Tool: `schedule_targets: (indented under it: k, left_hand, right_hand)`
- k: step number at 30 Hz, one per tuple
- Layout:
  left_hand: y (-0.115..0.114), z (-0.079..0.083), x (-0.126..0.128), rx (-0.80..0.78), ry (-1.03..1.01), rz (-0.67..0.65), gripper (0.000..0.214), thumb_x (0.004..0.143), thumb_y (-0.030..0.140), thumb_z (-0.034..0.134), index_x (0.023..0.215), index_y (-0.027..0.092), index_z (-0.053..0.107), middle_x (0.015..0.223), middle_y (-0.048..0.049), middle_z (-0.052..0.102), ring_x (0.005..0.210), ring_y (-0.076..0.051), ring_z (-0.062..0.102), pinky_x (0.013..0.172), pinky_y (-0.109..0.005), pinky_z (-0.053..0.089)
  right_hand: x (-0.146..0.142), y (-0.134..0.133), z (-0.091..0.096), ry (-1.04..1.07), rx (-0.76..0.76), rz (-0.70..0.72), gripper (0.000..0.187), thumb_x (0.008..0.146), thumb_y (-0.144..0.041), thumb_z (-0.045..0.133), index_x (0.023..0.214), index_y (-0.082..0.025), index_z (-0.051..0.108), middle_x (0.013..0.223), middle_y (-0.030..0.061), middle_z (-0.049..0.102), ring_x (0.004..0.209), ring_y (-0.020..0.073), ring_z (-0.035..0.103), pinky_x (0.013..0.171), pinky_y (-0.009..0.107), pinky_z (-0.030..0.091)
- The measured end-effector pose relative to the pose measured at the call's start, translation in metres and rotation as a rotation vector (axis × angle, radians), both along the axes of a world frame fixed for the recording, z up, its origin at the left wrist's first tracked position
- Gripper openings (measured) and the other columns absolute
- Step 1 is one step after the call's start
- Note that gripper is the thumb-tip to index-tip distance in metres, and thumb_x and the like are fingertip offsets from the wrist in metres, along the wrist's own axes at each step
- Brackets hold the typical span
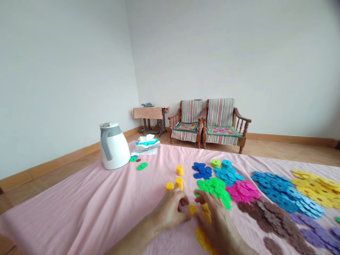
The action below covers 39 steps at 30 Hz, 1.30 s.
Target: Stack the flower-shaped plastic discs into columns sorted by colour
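My left hand hovers over the pink cloth with its fingers curled inward; what they hold, if anything, is hidden. Its thumb is close to a yellow notched disc between the two hands. My right hand reaches over a loose group of yellow discs, partly covering them, thumb and fingers apart. Just beyond the left hand stand short stacks of yellow discs: a left stack, a right stack and a farther stack. Bright green discs lie past the right fingertips.
Dark blue, light blue, pink, brown and purple discs spread rightward. A white jug and a tissue box stand at the left on the pink cloth. Two wooden armchairs stand beyond.
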<state>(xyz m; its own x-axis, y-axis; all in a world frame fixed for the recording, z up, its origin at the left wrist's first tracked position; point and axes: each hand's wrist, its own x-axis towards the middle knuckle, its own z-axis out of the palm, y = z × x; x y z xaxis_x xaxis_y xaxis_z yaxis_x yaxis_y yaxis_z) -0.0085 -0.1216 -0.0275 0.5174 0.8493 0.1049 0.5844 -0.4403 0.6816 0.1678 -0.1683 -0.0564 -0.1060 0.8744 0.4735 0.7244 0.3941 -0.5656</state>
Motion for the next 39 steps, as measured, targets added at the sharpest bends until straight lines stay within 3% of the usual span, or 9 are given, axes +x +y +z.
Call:
schedule_targets:
  k: [6, 11, 19, 27, 34, 39]
  left_hand:
    - [-0.002, 0.006, 0.000, 0.009, 0.026, -0.024, 0.030, 0.058, 0.016, 0.073, 0.085, 0.015, 0.062, 0.085, -0.0002, 0.052, 0.066, -0.010, 0.047, 0.058, -0.020, 0.038]
    - [-0.004, 0.007, 0.002, 0.008, 0.008, -0.045, 0.037, 0.062, 0.020, 0.072, 0.097, 0.019, 0.063, 0.089, -0.0002, 0.053, 0.064, -0.009, 0.047, 0.061, -0.021, 0.040]
    - [-0.005, 0.007, 0.004, 0.074, 0.051, -0.052, 0.019, 0.065, 0.015, 0.065, 0.084, 0.018, 0.064, 0.081, 0.0009, 0.053, 0.064, -0.010, 0.047, 0.060, -0.020, 0.037]
    - [-0.002, 0.002, 0.003, 0.079, 0.026, -0.048, 0.023, 0.064, 0.013, 0.065, 0.087, 0.018, 0.063, 0.082, 0.0008, 0.053, 0.062, -0.009, 0.047, 0.059, -0.020, 0.037]
    - [-0.002, 0.004, 0.004, 0.091, 0.035, -0.056, 0.021, 0.063, 0.012, 0.066, 0.083, 0.017, 0.064, 0.077, 0.0017, 0.052, 0.062, -0.009, 0.046, 0.057, -0.019, 0.035]
    - [-0.003, 0.005, 0.004, 0.078, 0.024, -0.057, 0.018, 0.065, 0.016, 0.066, 0.082, 0.017, 0.064, 0.078, 0.0016, 0.052, 0.062, -0.009, 0.046, 0.057, -0.019, 0.035]
  right_hand:
    - [0.024, 0.006, -0.001, -0.030, -0.052, -0.085, 0.021, 0.080, -0.023, 0.046, 0.093, -0.022, 0.063, 0.088, 0.0051, 0.066, 0.084, 0.0191, 0.058, 0.078, 0.034, 0.044]
    - [0.035, 0.004, 0.002, -0.109, -0.103, -0.085, 0.026, 0.075, -0.024, 0.051, 0.097, -0.025, 0.065, 0.095, 0.0054, 0.065, 0.091, 0.0215, 0.057, 0.080, 0.035, 0.043]
    - [0.035, 0.005, 0.004, -0.167, -0.127, -0.061, 0.022, 0.077, -0.026, 0.051, 0.093, -0.026, 0.066, 0.088, 0.0040, 0.063, 0.085, 0.0203, 0.056, 0.075, 0.034, 0.042]
    - [0.035, 0.002, 0.004, -0.209, -0.114, -0.059, 0.016, 0.080, -0.029, 0.049, 0.088, -0.023, 0.062, 0.087, 0.0058, 0.061, 0.083, 0.0216, 0.054, 0.075, 0.037, 0.042]
    - [0.033, 0.005, 0.001, -0.117, -0.108, -0.080, 0.008, 0.075, -0.022, 0.048, 0.074, -0.022, 0.057, 0.075, 0.0027, 0.061, 0.070, 0.0171, 0.055, 0.063, 0.029, 0.041]
    - [0.022, 0.005, 0.012, 0.068, -0.189, -0.089, 0.019, 0.078, -0.026, 0.044, 0.069, -0.022, 0.061, 0.067, 0.0006, 0.062, 0.065, 0.0150, 0.056, 0.060, 0.025, 0.040]
